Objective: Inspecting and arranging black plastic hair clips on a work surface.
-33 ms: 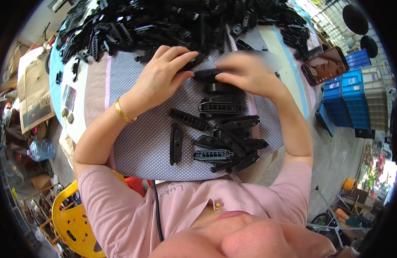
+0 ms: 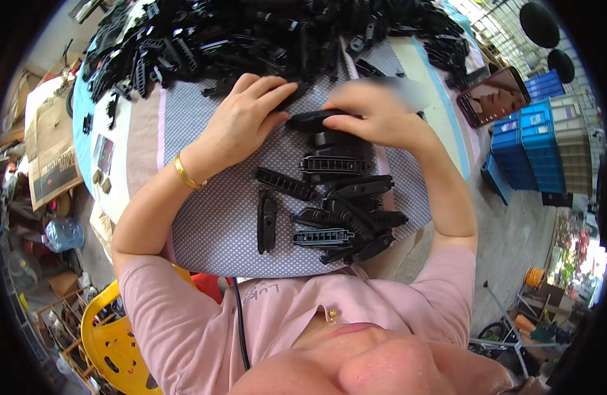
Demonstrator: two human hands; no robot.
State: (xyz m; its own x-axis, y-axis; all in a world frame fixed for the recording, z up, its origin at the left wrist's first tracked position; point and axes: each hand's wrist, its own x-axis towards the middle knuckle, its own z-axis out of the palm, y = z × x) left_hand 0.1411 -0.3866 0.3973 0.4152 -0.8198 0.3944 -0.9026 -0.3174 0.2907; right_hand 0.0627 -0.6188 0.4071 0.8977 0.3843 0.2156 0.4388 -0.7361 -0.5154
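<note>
My left hand (image 2: 243, 117), with a gold bangle on its wrist, is curled with fingertips and thumb around a dark plastic piece (image 2: 291, 99). Facing it, my right hand (image 2: 377, 117) grips a long black plastic part (image 2: 308, 121) between thumb and fingers. The right fingertips are partly blurred. The left thumb tip lies close to this part's left end; whether they touch, I cannot tell. Just below the hands lies a ribbed black part (image 2: 335, 164). A loose group of similar black parts (image 2: 356, 210) spreads nearer to me, with one part (image 2: 266, 222) lying apart at its left.
A large heap of black plastic parts (image 2: 251, 43) covers the far side of the cloth-covered table (image 2: 211, 224). A phone (image 2: 493, 97) stands at the right edge. Blue crates (image 2: 537, 145) are stacked beyond it. A yellow chair (image 2: 116, 342) is at lower left.
The whole view has shifted slightly. The long black part in my right hand has moved slightly left and down; both hands keep nearly the same pose.
</note>
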